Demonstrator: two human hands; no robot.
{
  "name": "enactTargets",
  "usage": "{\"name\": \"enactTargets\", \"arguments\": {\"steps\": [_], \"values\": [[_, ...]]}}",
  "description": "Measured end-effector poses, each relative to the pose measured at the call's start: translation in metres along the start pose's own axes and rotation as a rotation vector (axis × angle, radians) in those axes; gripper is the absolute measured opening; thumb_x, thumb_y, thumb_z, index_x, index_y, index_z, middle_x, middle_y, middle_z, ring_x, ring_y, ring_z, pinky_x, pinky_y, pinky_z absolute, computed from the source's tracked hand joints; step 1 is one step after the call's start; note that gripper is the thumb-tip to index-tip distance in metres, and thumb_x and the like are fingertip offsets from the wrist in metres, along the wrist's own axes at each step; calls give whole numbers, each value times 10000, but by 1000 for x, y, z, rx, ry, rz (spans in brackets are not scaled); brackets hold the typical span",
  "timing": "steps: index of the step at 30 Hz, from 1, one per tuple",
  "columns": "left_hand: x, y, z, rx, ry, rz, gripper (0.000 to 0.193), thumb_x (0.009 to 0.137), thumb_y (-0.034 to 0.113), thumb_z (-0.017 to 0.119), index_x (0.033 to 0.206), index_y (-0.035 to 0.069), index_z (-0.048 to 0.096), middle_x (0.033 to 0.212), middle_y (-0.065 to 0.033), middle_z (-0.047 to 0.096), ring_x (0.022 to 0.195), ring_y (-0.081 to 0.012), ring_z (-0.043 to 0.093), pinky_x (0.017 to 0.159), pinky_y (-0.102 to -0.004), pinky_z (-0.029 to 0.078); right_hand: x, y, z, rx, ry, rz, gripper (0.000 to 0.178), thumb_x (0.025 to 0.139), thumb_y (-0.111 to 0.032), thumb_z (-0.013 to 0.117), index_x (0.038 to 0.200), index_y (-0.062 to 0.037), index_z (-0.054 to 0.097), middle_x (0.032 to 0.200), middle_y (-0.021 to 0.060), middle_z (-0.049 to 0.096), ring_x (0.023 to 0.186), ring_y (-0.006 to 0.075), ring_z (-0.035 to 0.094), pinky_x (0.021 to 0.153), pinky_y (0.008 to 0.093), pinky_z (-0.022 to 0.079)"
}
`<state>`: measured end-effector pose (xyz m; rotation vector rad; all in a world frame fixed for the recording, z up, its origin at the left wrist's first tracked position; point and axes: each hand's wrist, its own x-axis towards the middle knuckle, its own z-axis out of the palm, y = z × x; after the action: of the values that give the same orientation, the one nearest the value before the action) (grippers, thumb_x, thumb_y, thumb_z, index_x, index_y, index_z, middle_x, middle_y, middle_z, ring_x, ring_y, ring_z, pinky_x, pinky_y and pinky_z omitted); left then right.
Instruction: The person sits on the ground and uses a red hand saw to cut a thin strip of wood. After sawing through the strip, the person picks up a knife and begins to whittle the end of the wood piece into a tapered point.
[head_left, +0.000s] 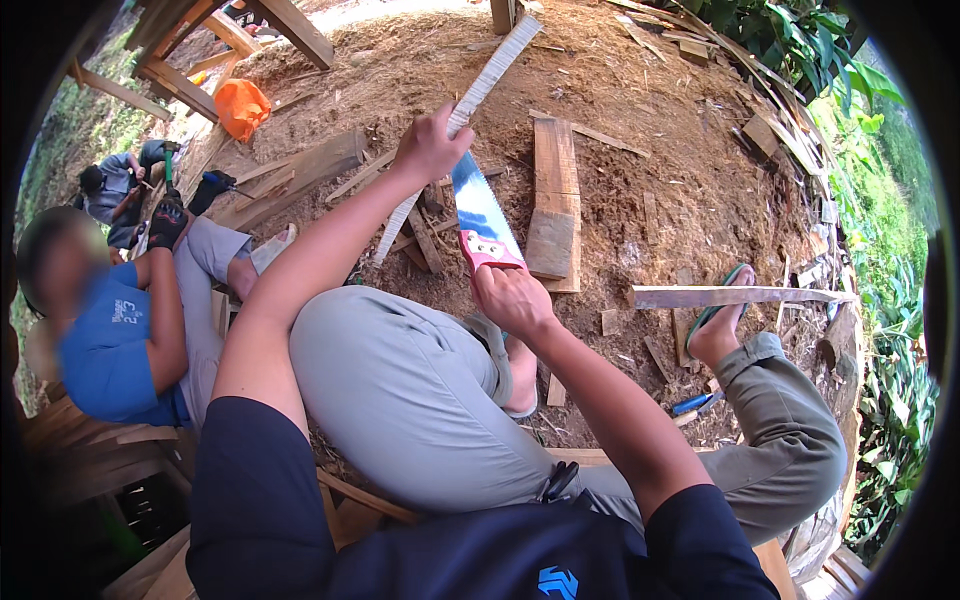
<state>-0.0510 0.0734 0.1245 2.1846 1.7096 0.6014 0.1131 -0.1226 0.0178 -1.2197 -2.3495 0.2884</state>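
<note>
Appears to be an open-air woodworking place. Can be recognised by brown ground (pixel 650 110) strewn with wood scraps (pixel 610 322), by cut wooden blocks (pixel 556 165), by a handsaw (pixel 484 208), by timber beams (pixel 292 32) at the upper left and, at the right, by green plants (pixel 893 400).

Your saw blade (pixel 483 205) is smooth, glossy metal that throws back bright blue-white reflections; its red handle (pixel 484 256) looks smooth. The slim strip (pixel 501 63) you grip is pale, matt wood, its face rough and finely ribbed. The plank (pixel 555 160) beyond your saw is matt wood with visible grain. Your trousers (pixel 390 390) and dark shirt (pixel 470 555) are matt cloth, and the ground (pixel 690 140) is rough, crumbly earth.
</note>
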Motion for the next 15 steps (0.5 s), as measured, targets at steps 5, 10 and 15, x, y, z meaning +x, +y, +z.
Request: {"name": "enactTargets", "arguments": {"steps": [5, 10, 15], "values": [[10, 7, 16, 68, 18, 31, 412, 863, 346, 594, 1144, 45, 614, 804, -214, 704, 788, -409, 704, 738, -511, 556, 52, 6, 53, -170, -153, 52, 206, 943, -150, 506, 1062, 8, 562, 883, 112, 695, 794, 255, 699, 715, 356, 539], [4, 26, 34, 124, -182, 45, 361, 869, 359, 614, 1091, 75, 631, 857, -223, 706, 832, -430, 692, 743, -528, 544, 32, 14, 71, -61, -287, -74, 402, 948, -311, 578, 1265, -65, 557, 1281, 135, 539, 1244, 267, 502, 1050, 400, 413], [-13, -12, 36, 44, -238, 5, 369, 861, 345, 640, 1105, 69, 639, 879, -222, 712, 816, -385, 710, 716, -483, 550, -5, 15, 4, 213, -129, -99, 327, 810, -169, 669, 1131, -106, 651, 1208, 121, 557, 1179, 285, 532, 1028, 415, 424]]}}
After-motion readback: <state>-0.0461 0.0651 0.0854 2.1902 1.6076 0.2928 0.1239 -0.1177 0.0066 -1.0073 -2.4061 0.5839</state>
